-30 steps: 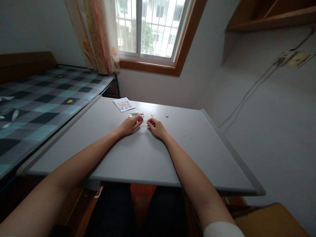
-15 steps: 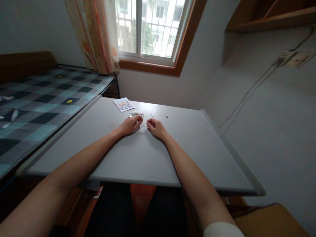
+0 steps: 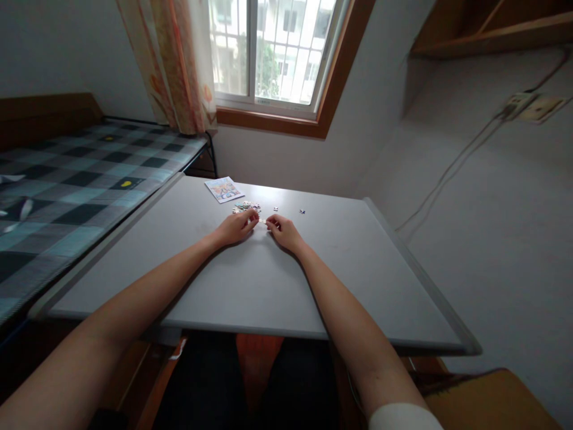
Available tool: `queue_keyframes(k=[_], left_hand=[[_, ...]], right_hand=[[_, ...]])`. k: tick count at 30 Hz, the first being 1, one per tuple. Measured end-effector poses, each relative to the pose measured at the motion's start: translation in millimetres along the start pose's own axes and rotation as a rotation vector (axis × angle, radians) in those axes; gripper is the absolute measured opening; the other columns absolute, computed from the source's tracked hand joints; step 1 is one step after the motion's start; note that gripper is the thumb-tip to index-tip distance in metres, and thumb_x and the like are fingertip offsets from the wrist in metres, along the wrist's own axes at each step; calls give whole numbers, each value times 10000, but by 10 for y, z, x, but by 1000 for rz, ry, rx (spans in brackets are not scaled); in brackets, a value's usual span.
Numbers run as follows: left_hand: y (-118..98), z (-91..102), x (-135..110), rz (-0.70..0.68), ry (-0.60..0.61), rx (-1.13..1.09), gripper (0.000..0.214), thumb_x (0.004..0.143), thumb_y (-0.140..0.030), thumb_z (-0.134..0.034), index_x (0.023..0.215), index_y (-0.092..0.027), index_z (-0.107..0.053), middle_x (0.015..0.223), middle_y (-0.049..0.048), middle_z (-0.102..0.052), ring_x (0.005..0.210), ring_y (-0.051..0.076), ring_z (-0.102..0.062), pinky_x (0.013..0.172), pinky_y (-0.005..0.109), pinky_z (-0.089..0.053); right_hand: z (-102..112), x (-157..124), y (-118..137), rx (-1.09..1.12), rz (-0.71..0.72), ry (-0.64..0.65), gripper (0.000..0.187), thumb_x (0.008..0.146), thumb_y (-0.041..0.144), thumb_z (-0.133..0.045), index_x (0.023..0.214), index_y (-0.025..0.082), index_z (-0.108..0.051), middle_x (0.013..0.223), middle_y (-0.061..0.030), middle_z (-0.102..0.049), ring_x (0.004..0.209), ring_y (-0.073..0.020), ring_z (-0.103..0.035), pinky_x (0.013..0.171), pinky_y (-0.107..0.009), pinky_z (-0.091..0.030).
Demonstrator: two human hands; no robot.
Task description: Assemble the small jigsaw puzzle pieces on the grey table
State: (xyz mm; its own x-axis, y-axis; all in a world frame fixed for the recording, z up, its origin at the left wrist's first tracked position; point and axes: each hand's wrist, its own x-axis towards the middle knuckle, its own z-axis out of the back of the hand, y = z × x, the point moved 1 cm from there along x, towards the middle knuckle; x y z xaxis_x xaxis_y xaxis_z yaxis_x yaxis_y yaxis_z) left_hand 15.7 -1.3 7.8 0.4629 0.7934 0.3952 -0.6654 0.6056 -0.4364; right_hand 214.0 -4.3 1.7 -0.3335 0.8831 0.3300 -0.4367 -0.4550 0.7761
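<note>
Puzzle pieces [image 3: 262, 221], small and pale, between the two hands, above the far half of the grey-white surface [image 3: 268, 280]; too small to count or to read any print. Left hand [image 3: 240, 226]: fingers curled, tips nearly together, pinching the pieces at their left end. Right hand [image 3: 282, 228]: fingers bent, thumb and index close together, pinching the right end; exact contact too small to make out. Hands face each other, narrow gap between, both forearms reaching in from the near edge. Pile [image 3: 245, 206] of mixed pieces just beyond the left hand, partly hidden by it. One loose piece [image 3: 276, 209] just beyond the right hand, and a darker piece [image 3: 302, 211] farther right, apart from it. Picture card [image 3: 224, 189] lies flat past the pile, near the far edge, set at an angle; its print is too small to read. Checked bed [image 3: 80, 185] along the left side, curtain [image 3: 179, 65] and barred window [image 3: 286, 54] behind. Wooden shelf [image 3: 492, 36] upper right, socket [image 3: 519, 106] below it with a cable [image 3: 452, 164] running down the wall. Person's dark-clad legs [image 3: 201, 382] under the near edge.
</note>
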Motion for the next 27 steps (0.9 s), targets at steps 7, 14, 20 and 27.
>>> queue_keyframes(k=[7, 14, 20, 27], left_hand=[[-62, 27, 0, 5, 2, -6, 216, 922, -369, -438, 965, -196, -562, 783, 23, -654, 623, 156, -586, 608, 272, -413], [-59, 32, 0, 5, 7, -10, 217, 928, -370, -431, 963, -198, -559, 758, 15, -637, 607, 154, -570, 605, 271, -403], [-55, 27, -2, 17, 1, -6, 220, 919, -374, -435, 958, -197, -561, 746, 18, -634, 607, 162, -571, 614, 280, -413], [-62, 34, -4, 21, 11, 12, 218, 921, -366, -422, 970, -200, -553, 756, 25, -635, 619, 170, -577, 630, 287, -423]], right_hand=[[1, -4, -2, -4, 8, -9, 133, 875, 265, -522, 866, 175, -620, 736, -16, -661, 667, -130, -591, 695, -268, -472], [-6, 1, -11, -17, 23, -13, 127, 871, 257, -529, 860, 170, -620, 733, -19, -662, 668, -136, -601, 692, -270, -466], [-9, 3, -26, -33, 11, -3, 136, 876, 271, -530, 869, 177, -628, 748, -18, -671, 690, -138, -607, 698, -270, -470], [-8, -3, 2, -19, 15, -13, 143, 869, 279, -527, 865, 179, -630, 737, -14, -664, 672, -133, -594, 695, -270, -471]])
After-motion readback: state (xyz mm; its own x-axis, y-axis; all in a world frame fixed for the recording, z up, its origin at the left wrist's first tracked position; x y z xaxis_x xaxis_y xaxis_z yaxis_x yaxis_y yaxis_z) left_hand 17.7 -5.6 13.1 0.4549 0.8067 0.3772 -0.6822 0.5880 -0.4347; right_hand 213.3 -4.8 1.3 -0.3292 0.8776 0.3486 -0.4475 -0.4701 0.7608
